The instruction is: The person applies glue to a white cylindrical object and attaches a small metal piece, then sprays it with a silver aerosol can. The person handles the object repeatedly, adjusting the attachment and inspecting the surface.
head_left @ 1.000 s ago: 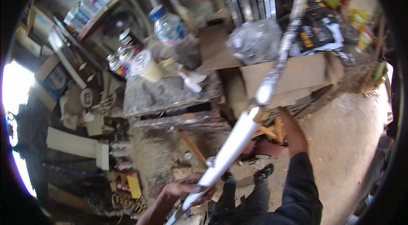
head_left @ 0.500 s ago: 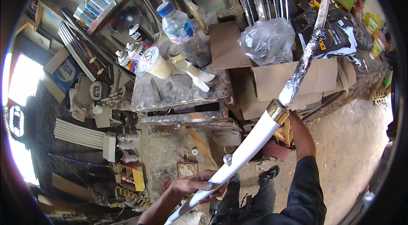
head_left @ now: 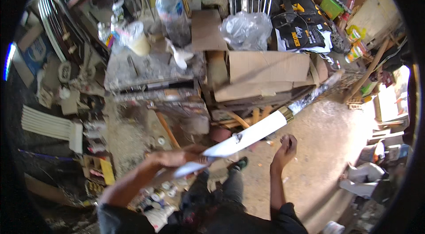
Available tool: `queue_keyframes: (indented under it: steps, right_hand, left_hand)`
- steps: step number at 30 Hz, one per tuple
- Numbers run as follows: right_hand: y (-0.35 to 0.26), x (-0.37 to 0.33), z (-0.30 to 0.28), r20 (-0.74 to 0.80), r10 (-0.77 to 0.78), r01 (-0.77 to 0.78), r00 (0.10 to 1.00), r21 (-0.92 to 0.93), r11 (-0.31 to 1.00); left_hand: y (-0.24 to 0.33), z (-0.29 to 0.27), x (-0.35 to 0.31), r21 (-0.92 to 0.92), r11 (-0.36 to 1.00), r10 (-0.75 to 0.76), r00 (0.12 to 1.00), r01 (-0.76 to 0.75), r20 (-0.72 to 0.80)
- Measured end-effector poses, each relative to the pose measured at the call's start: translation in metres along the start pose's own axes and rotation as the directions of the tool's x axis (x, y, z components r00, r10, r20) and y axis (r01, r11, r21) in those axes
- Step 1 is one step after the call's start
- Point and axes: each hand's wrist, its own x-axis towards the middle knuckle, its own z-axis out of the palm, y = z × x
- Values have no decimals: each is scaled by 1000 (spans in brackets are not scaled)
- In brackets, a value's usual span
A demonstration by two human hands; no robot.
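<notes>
My left hand is wrapped round the lower part of a long, slightly curved white scabbard-like tube. It slants up to the right, with a small metal fitting on its side. At its upper end is a gold-coloured collar, from which a stick smeared black and white sticks out. My right hand is apart from the tube, to its lower right, with the fingers curled. Whether anything is inside those fingers is hidden.
Ahead stands a stained workbench bearing a plastic bottle and a cup. Beside it are an open cardboard box and a clear plastic bag. White strips lie at left; clutter lines the right side.
My right hand has left the area by the collar and moved down, away from the tube. The tube has tipped lower toward the right. The whole view has shifted rightward.
</notes>
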Motion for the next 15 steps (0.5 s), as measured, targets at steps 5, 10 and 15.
queue_keyframes:
  steps: [5, 10, 15]
  right_hand:
    - [-167, -64, -52, 397, -393, 436, 829, -19, 900]
    - [-215, -89, -28, 733, -365, 610, 574, -86, 788]
    - [-215, -113, -19, 726, -324, 551, 606, -90, 829]
  left_hand:
    - [-16, -2, 11, 150, 983, -139, 968, 109, 207]
    - [-39, -6, 13, 294, 952, -189, 926, 91, 326]
    - [-49, -9, -6, 401, 916, -46, 987, -19, 151]
